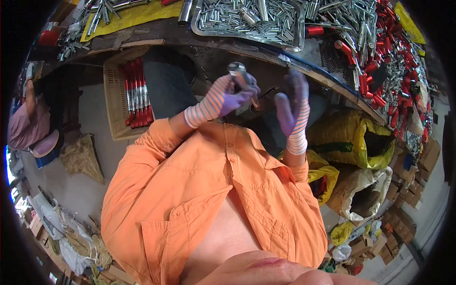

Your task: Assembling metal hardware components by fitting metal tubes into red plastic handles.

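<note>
Both my hands wear striped gloves with purple palms and fingers. My left hand [235,95] is closed around a shiny metal cylinder [236,69], whose round end sticks up past the fingers; the rest is partly hidden and slightly blurred. To its right, my right hand [294,104] is raised with thumb and fingers apart, near the bench edge. Nothing shows in it. Beyond the hands, a metal tray [247,35] on the bench holds many small silver pins and some larger tubes.
Left of my left hand, a tan plastic crate [110,102] holds several red-and-silver tools [137,92]. Red and silver parts [380,61] are heaped at the bench's right. Open yellow sacks [346,137] and a white sack [363,190] stand at my right. Another person [31,118] is at far left.
</note>
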`<control>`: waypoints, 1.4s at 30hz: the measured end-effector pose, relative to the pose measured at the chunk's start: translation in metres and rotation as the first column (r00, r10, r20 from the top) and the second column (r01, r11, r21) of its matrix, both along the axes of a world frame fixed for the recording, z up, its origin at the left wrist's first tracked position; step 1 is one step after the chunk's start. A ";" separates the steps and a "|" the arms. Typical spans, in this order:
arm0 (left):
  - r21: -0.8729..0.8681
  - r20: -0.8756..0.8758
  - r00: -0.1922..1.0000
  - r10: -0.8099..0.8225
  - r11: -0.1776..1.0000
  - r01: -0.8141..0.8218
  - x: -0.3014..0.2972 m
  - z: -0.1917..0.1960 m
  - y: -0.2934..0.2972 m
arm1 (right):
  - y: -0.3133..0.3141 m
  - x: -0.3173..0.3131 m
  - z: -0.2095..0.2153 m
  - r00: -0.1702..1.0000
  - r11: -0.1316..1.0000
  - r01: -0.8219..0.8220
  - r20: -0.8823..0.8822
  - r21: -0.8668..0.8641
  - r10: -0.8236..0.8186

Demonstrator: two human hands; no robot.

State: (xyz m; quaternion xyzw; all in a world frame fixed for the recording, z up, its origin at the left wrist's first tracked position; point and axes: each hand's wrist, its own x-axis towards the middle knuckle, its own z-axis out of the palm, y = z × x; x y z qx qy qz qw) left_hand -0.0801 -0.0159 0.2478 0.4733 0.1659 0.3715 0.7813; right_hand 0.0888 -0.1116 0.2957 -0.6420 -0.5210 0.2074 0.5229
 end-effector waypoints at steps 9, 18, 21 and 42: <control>0.493 -0.520 0.830 0.203 0.865 0.097 -0.054 0.034 0.041 | -0.003 -0.003 0.019 0.931 0.917 -0.202 -0.358 -0.344 0.071; -0.441 -0.138 0.703 -0.698 0.679 0.587 -0.047 0.004 0.027 | 0.023 -0.015 -0.008 0.706 0.841 -0.350 -0.706 -0.412 -0.052; -0.493 -0.204 0.719 -0.665 0.704 0.512 -0.047 0.009 0.035 | 0.028 -0.007 -0.017 0.716 0.834 -0.342 -0.695 -0.433 -0.066; 0.885 -0.052 0.393 0.918 0.225 -0.409 -0.019 0.018 0.167 | 0.105 0.072 -0.008 0.906 0.914 0.365 0.160 0.177 -0.393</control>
